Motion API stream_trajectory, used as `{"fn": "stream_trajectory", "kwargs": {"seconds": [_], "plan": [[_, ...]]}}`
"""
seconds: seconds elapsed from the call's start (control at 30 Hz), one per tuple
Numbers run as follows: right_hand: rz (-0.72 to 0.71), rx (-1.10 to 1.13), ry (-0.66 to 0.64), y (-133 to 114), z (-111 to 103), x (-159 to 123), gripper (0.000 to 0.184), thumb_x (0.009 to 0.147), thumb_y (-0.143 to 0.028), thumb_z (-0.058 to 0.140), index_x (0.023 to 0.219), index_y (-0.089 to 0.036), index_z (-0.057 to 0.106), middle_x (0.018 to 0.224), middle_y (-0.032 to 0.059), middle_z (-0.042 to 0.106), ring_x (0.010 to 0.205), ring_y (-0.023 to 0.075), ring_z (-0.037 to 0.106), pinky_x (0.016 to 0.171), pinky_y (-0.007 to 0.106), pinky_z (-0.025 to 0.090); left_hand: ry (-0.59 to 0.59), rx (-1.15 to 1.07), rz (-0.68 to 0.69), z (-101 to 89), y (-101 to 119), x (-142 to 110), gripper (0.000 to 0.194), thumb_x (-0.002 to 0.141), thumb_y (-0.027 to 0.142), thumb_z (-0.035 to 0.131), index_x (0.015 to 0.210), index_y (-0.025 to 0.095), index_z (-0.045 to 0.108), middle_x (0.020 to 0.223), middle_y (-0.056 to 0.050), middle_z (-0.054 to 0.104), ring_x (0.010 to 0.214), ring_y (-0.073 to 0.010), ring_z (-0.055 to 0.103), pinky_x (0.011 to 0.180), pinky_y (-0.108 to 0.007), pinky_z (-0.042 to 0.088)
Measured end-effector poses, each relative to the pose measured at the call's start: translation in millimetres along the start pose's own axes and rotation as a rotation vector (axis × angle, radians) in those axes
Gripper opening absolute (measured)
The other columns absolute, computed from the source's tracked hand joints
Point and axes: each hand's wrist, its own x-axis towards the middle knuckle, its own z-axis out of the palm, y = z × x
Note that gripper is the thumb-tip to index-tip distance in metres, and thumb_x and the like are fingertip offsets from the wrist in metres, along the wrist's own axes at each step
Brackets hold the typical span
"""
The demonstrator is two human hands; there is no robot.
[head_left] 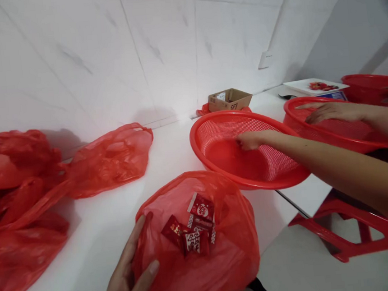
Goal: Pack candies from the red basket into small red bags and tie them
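Note:
My left hand is at the left side of an opened red plastic bag, its fingers at the rim and its thumb against the near side. Inside the bag lie several small dark-red printed packets. My right hand does not show; the bag's far right side hides whatever is behind it. Just beyond the bag stands a red mesh basket. A co-worker's closed hand reaches into it from the right; what it holds, if anything, cannot be made out.
Crumpled red plastic bags lie on the white table at left. A cardboard box stands by the wall. To the right are the co-worker's other hand over a second basket, a scale, and a red stool below.

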Motion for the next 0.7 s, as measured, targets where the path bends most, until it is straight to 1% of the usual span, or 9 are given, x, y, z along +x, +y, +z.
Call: {"fn": "stream_trajectory", "kwargs": {"seconds": [0.13, 0.2, 0.3, 0.37, 0.43, 0.5, 0.57, 0.63, 0.7], "plan": [[-0.183, 0.157, 0.007, -61, -27, -32, 0.013, 0.089, -0.01, 0.044, 0.099, -0.013, 0.052, 0.083, 0.0, 0.06, 0.068, 0.0045, 0.056, 0.062, 0.017, 0.041, -0.013, -0.072, 0.014, 3.7, 5, -2, 0.073, 0.077, 0.042, 0.068, 0.144, 0.033, 0.04, 0.155, 0.0, 0.035, 0.143, -0.0287, 0.026, 0.118, -0.044, 0.02], [-0.37, 0.36, -0.033, -102, -25, -54, 0.014, 0.089, -0.016, 0.048, 0.103, -0.016, 0.052, 0.093, 0.0027, 0.063, 0.077, 0.0085, 0.059, 0.065, 0.018, 0.044, -0.02, -0.078, 0.039, 4.7, 5, -2, 0.074, 0.078, 0.041, 0.068, 0.145, 0.03, 0.04, 0.155, -0.003, 0.035, 0.143, -0.0292, 0.026, 0.118, -0.045, 0.02], [-0.542, 0.304, -0.198, -158, 7, -82, 0.019, 0.088, -0.018, 0.049, 0.106, -0.021, 0.056, 0.098, 0.0025, 0.064, 0.075, 0.0108, 0.06, 0.062, 0.02, 0.045, -0.017, -0.098, 0.08, 4.8, 4, -1, 0.075, 0.078, 0.04, 0.067, 0.146, 0.029, 0.038, 0.154, -0.006, 0.036, 0.143, -0.0291, 0.028, 0.118, -0.045, 0.021], [-0.602, 0.097, -0.155, -179, 35, -90, 0.025, 0.088, -0.019, 0.049, 0.112, -0.02, 0.055, 0.109, 0.0072, 0.062, 0.081, 0.0147, 0.06, 0.066, 0.025, 0.046, 0.005, -0.086, 0.107, 3.7, 4, -1, 0.074, 0.079, 0.039, 0.067, 0.146, 0.029, 0.037, 0.154, -0.005, 0.035, 0.143, -0.0282, 0.027, 0.118, -0.044, 0.02], [-0.579, -0.123, -0.068, -186, 57, -92, 0.03, 0.089, -0.02, 0.051, 0.118, -0.017, 0.054, 0.117, 0.013, 0.058, 0.086, 0.0191, 0.061, 0.067, 0.029, 0.046, 0.03, -0.043, 0.12, 0.8, 3, -4, 0.074, 0.081, 0.04, 0.066, 0.147, 0.03, 0.033, 0.156, -0.004, 0.03, 0.145, -0.0261, 0.022, 0.119, -0.042, 0.017], [-0.541, -0.267, -0.043, -182, 66, -94, 0.028, 0.09, -0.023, 0.05, 0.117, -0.015, 0.055, 0.113, 0.0138, 0.059, 0.085, 0.0206, 0.061, 0.066, 0.03, 0.045, 0.045, 0.003, 0.089, -4.1, 2, -9, 0.076, 0.083, 0.042, 0.064, 0.149, 0.032, 0.028, 0.157, -0.004, 0.027, 0.145, -0.0258, 0.02, 0.119, -0.043, 0.018], [-0.518, -0.378, -0.053, -171, 67, -103, 0.025, 0.091, -0.023, 0.049, 0.113, -0.016, 0.057, 0.103, 0.0109, 0.063, 0.083, 0.0212, 0.062, 0.065, 0.031, 0.045, 0.053, 0.043, -0.002, -10.6, -1, -15, 0.079, 0.082, 0.046, 0.063, 0.15, 0.035, 0.023, 0.155, -0.007, 0.028, 0.141, -0.0291, 0.031, 0.114, -0.046, 0.03], [-0.463, -0.519, -0.047, -160, 66, -116, 0.026, 0.088, -0.023, 0.054, 0.112, -0.017, 0.06, 0.1, 0.011, 0.065, 0.084, 0.0236, 0.063, 0.063, 0.031, 0.044, 0.059, 0.064, -0.095, -17.3, -5, -22, 0.081, 0.08, 0.049, 0.064, 0.149, 0.037, 0.022, 0.149, -0.01, 0.035, 0.124, -0.0302, 0.051, 0.098, -0.045, 0.048], [-0.395, -0.629, -0.013, -150, 69, -131, 0.032, 0.082, -0.026, 0.062, 0.113, -0.019, 0.061, 0.102, 0.0126, 0.066, 0.085, 0.0258, 0.064, 0.06, 0.031, 0.044, 0.056, 0.077, -0.137, -22.2, -9, -27, 0.076, 0.079, 0.05, 0.066, 0.144, 0.034, 0.031, 0.136, -0.012, 0.047, 0.095, -0.0238, 0.064, 0.072, -0.035, 0.057]]}}
